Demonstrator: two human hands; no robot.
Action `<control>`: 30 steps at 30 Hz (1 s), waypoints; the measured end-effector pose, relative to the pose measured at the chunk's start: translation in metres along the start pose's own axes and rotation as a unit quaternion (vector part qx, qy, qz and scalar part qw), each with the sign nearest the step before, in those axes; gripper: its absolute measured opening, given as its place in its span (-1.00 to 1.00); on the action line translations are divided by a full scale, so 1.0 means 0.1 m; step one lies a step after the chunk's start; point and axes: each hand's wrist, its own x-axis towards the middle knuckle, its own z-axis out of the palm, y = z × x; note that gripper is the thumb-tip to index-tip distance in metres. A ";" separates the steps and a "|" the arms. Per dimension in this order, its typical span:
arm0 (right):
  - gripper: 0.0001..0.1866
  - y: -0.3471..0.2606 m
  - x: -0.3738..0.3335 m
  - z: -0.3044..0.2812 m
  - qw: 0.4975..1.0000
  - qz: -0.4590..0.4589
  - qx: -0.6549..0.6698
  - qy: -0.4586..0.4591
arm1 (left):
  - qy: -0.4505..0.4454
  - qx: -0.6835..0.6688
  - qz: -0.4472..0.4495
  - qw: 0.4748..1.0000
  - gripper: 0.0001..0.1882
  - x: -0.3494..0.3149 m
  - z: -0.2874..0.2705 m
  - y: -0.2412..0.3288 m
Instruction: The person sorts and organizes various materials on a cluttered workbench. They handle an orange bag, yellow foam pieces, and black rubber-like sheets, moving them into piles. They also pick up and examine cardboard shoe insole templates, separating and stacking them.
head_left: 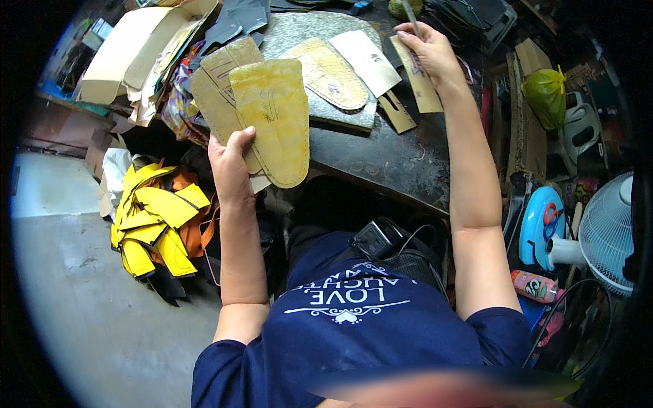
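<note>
My left hand (231,163) grips a small fan of tan card templates over the near left edge of the table, thumb on top. The front template (273,126) is yellowed and tongue-shaped, with a rounded lower end and a dotted line along its rim. Behind it leans a browner template (219,85) with handwriting. My right hand (435,54) is closed on a slim grey stick-like tool (410,15) at the far right of the table; its tip cannot be made out. Just under that hand lies a narrow card strip (420,85).
A stone slab (292,30) on the dark table (381,160) bears another yellowed template (326,75) and a white card (366,60). Yellow cut pieces (160,211) are heaped at left. A fan (605,231) and a bottle (536,285) stand at right.
</note>
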 end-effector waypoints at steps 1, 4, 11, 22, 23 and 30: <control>-0.82 0.02 0.02 0.02 1.000 -0.003 0.006 -0.009 | -0.004 -0.002 -0.004 1.000 -0.62 -0.01 0.01 0.00; -0.83 0.06 0.04 0.14 0.999 0.020 -0.001 -0.035 | -0.014 0.014 -0.019 1.000 -0.62 -0.05 0.05 -0.03; -0.42 -0.12 -0.28 0.32 0.892 0.021 -0.451 -0.034 | -0.040 0.008 -0.034 0.999 -0.63 -0.07 0.09 -0.08; -0.40 -0.07 -0.25 0.25 0.951 -0.033 -0.300 0.059 | 0.002 -0.016 -0.026 1.000 -0.61 -0.05 0.01 -0.03; -0.40 -0.05 -0.22 0.18 0.962 -0.042 -0.263 0.062 | -0.001 -0.017 -0.030 0.999 -0.61 -0.05 0.01 -0.04; -0.49 0.11 -0.10 -0.30 0.942 0.012 -0.316 0.114 | -0.051 -0.062 -0.058 0.995 -0.61 -0.07 0.08 -0.13</control>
